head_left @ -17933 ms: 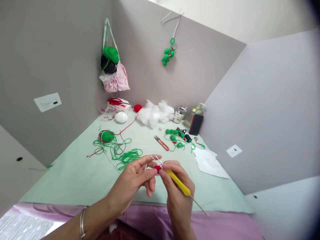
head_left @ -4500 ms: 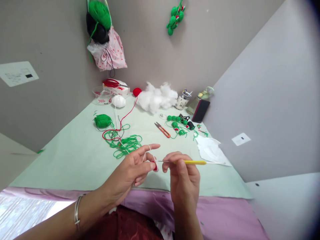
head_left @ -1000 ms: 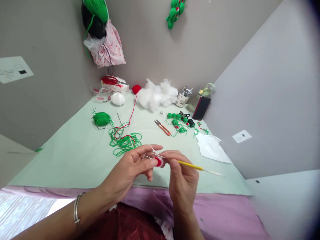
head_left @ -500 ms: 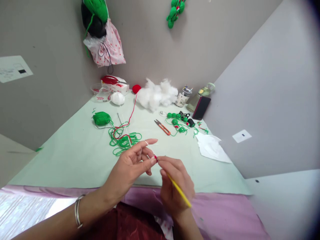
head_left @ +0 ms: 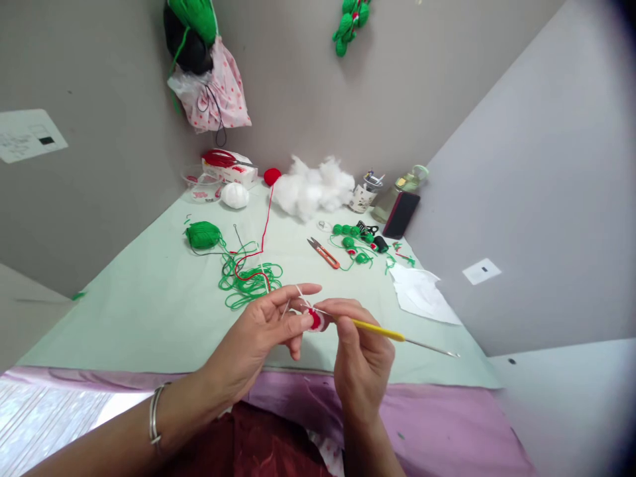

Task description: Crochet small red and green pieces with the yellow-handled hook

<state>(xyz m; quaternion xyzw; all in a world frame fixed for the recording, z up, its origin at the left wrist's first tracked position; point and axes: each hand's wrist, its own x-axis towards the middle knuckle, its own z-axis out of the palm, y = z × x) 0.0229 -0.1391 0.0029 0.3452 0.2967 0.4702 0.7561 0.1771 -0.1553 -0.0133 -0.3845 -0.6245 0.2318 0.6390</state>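
Between the thumb and fingers of my left hand is a small red and white crochet piece. White yarn passes over its raised index finger. My right hand grips a yellow-handled crochet hook, whose thin left tip touches the top edge of the piece; its other metal end points right. Red yarn runs from a red ball down to my left hand, across a loose heap of green yarn. A white yarn ball sits at the back left.
Orange snips lie mid-table, beside green crocheted balls. White stuffing, a pen cup, a bottle and a leaning phone stand along the back. A green yarn ball is at left, white paper at right.
The hook has swung from pointing down toward me to lying nearly level, pointing right. More of the red and white piece shows. The red yarn has shifted slightly right.
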